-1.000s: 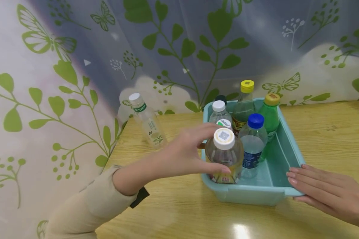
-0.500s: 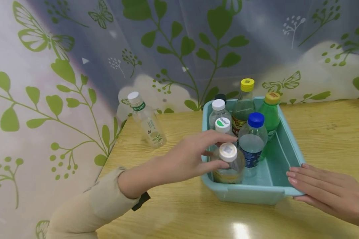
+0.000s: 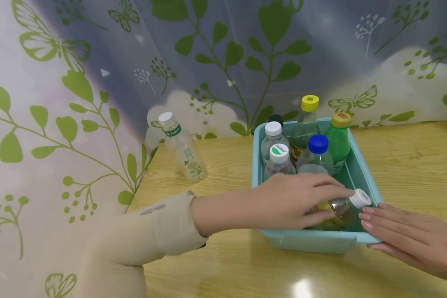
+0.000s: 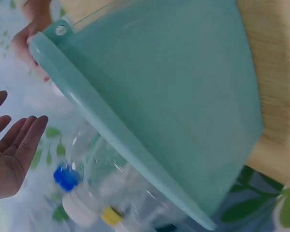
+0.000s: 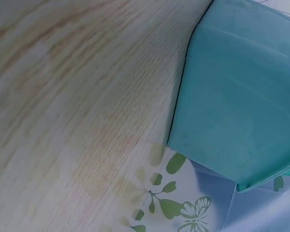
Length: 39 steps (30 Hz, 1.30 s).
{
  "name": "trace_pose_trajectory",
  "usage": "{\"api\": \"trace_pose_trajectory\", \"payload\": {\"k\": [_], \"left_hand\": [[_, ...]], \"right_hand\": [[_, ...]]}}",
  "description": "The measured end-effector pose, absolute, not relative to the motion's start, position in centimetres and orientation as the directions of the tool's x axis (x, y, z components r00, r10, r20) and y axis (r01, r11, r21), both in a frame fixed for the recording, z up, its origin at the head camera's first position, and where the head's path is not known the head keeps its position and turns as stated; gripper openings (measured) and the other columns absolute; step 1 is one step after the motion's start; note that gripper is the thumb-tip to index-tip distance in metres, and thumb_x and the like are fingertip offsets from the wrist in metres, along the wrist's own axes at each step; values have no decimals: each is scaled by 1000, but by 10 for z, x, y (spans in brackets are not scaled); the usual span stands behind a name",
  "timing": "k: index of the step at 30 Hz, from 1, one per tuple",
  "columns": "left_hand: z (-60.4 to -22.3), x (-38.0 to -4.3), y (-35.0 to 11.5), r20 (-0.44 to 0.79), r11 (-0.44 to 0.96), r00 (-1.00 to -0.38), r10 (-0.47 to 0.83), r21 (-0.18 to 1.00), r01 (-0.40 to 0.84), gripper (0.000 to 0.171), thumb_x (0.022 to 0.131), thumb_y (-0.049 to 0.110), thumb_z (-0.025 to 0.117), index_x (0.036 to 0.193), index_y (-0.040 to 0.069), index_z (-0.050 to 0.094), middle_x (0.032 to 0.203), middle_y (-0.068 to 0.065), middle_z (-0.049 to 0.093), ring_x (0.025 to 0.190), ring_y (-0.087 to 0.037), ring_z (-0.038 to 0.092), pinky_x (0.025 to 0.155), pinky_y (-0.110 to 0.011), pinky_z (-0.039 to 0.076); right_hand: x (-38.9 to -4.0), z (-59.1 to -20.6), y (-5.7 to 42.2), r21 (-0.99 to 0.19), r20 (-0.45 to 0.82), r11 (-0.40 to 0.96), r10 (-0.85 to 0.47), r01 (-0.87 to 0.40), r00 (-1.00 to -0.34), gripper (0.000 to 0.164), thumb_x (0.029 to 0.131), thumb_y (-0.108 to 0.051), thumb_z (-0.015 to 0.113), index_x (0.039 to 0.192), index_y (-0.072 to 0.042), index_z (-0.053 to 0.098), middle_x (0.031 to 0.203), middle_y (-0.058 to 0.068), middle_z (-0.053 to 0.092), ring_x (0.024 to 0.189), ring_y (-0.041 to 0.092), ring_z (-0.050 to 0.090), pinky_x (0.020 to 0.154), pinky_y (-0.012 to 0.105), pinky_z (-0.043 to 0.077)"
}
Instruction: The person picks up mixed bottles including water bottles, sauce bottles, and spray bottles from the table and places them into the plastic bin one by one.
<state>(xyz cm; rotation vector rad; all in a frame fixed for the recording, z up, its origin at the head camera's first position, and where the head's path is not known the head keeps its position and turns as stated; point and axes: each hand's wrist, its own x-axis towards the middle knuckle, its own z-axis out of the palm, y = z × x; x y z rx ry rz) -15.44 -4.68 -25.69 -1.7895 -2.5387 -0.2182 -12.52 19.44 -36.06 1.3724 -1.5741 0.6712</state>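
Observation:
In the head view, my left hand [image 3: 299, 196] reaches over the near side of a light-blue plastic bin [image 3: 305, 242]. A clear bottle with a white cap [image 3: 344, 213] and a yellowish label lies tilted under its fingers, cap toward the right rim. The hand hides much of the bottle's body. The left wrist view shows the left hand's fingers [image 4: 26, 137] spread, with nothing between them and the thumb. My right hand [image 3: 413, 238] holds the bin's near right corner, fingers over the rim and thumb beneath it.
Inside the bin stand a blue-capped bottle [image 3: 318, 145], a green bottle [image 3: 339, 142], a yellow-capped bottle [image 3: 310, 103] and several others. A clear bottle with a green neck band [image 3: 182, 149] stands on the wooden table [image 3: 417, 165] at the left. A leaf-patterned curtain [image 3: 223, 54] hangs behind.
The white-capped bottle has gone from upright in the bin's near left corner to tilted over to the right. My left hand has moved right with it. The right hand stays at the corner.

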Motion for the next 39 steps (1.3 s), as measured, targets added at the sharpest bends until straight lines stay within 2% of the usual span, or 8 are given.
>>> {"api": "trace_pose_trajectory", "payload": {"k": [5,9,14,18,22,28,34,39], "left_hand": [[-258,-160,-7,-145,369,-372,917,-48,928,48,99,33,48,145,21,39,139,7,48,111,-1,55,67,-11,49],[-259,-170,14,-220,390,-405,887,-109,914,50,99,31,48,146,20,37,138,5,49,113,-4,56,74,-12,49],[-261,-182,29,-333,493,-462,822,11,870,59,97,33,53,148,15,31,135,5,51,116,-2,52,85,-10,45],[-272,-187,38,-366,563,-494,789,105,820,70,95,34,54,151,9,20,125,6,59,103,1,58,76,-7,45],[-284,-187,43,-363,590,-519,774,112,800,74,95,34,54,152,11,12,119,8,62,96,3,61,67,-8,47],[-293,-183,37,-337,559,-505,794,82,825,67,96,37,53,152,21,19,112,12,63,85,4,59,56,-14,48],[-285,-179,12,-294,509,-473,831,57,859,59,95,37,56,148,22,33,122,10,59,96,1,58,66,-12,48],[-272,-169,-10,-302,494,-458,836,52,868,44,95,31,56,138,23,48,113,9,58,91,0,57,65,-14,48]], "right_hand": [[-125,-361,194,179,890,246,-454,-953,50,33,96,-23,56,110,4,69,112,14,68,118,16,57,105,25,38],[-126,-364,195,193,895,247,-442,-950,67,32,96,-22,56,110,4,69,111,15,68,117,18,58,104,25,39],[-127,-365,195,190,894,248,-444,-950,63,32,96,-23,56,110,4,69,111,15,68,118,17,57,105,25,39],[-127,-365,196,194,893,246,-444,-950,68,32,96,-22,56,110,4,69,111,15,68,118,17,58,105,25,38],[-126,-366,197,184,890,249,-453,-951,54,33,96,-23,56,110,4,69,112,14,68,118,17,57,105,25,38],[-125,-367,198,175,881,263,-472,-949,32,35,97,-25,55,112,3,68,113,13,68,120,15,55,106,24,37],[-126,-363,195,174,886,263,-462,-949,34,34,96,-25,56,110,3,69,111,13,69,118,15,57,105,25,38],[-124,-362,196,158,884,274,-466,-949,13,35,96,-27,56,110,2,70,110,11,69,119,13,56,105,24,38]]}}
